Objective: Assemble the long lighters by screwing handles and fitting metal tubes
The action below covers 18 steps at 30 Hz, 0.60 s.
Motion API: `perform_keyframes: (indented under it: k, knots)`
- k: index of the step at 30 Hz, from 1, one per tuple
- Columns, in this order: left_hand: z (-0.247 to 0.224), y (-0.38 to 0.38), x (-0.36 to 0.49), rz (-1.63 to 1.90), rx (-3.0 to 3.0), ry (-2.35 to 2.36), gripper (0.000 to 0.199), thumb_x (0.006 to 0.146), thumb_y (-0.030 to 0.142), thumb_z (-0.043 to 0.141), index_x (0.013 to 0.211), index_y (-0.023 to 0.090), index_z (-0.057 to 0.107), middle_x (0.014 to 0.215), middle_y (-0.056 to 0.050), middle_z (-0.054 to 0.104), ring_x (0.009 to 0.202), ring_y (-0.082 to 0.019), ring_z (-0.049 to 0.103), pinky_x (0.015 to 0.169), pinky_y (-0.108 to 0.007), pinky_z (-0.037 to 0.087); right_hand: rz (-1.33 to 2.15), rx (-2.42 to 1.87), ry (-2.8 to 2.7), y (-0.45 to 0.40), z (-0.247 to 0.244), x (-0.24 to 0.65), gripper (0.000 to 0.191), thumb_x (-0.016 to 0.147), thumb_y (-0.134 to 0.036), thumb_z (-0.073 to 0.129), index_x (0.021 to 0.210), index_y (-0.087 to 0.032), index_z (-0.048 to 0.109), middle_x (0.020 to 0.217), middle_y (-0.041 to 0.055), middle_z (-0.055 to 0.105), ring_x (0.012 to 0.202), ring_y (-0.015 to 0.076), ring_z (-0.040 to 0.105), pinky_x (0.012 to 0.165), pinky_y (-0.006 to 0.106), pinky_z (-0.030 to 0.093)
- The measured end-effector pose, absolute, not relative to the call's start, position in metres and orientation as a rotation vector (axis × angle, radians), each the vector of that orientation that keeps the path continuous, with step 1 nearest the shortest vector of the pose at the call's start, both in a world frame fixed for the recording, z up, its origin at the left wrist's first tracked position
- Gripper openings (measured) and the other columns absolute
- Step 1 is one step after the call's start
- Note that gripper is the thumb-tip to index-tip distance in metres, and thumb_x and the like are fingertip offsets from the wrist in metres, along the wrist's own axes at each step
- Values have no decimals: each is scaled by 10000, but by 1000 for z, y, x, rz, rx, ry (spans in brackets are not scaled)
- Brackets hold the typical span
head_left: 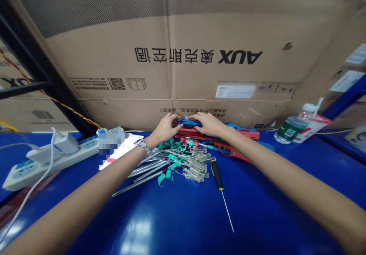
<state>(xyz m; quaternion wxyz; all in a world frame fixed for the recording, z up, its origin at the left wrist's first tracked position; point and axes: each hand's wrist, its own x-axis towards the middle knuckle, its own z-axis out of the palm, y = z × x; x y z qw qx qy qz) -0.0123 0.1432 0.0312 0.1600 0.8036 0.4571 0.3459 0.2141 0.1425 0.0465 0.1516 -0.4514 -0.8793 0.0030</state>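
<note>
Both hands meet at the back of the blue table, by the large carton. My left hand (166, 128), with a bracelet at the wrist, is closed on the left end of a blue plastic piece (187, 122). On its right end my right hand (208, 124) has its fingers closed too. Red and blue plastic casings (237, 152) lie under and to the right of the hands. Just in front is a pile of clear small parts with wires (197, 165), turquoise pieces (161, 178) and metal tubes (137, 181).
A black and yellow screwdriver (217, 175) lies right of the pile. A white power strip (82, 148) with plugs is at left. At the back right stand a water bottle (291, 127) and a red-white cup (317, 125). The carton (177, 26) walls off the back.
</note>
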Motion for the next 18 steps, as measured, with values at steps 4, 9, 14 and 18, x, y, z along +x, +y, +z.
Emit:
perform_keyframes:
  k: [4,9,14,18]
  knots:
    - [27,136,-14,813,2472,1379,295,915,324,562,1131,164,684,1126,-132,658,1070,-282,631,969,-433,487,-77,-1306,-2472,140,44,217,473,868,-287,684,1332,-219,623,1211,138,639,1115,310,594,968,456,435]
    - [32,126,-14,774,2476,1466,318,932,375,541,1150,185,673,1165,-127,654,1139,-312,607,978,-458,477,-44,-1301,-2401,126,45,229,469,871,-402,701,1292,-205,639,1183,140,602,1116,314,577,961,460,451]
    - [46,109,-6,861,2552,1364,266,947,387,525,1058,201,679,1117,-105,655,1123,-301,592,984,-455,459,12,-1339,-2237,88,39,252,301,929,-298,592,1206,-200,661,1122,114,618,1037,260,607,924,416,473]
    - [52,91,20,801,2716,1157,220,949,336,526,1036,202,676,1100,-103,659,1092,-294,597,937,-438,469,-37,-1457,-2147,44,22,276,254,896,-243,589,1130,-198,678,1107,108,642,1048,272,595,914,426,460]
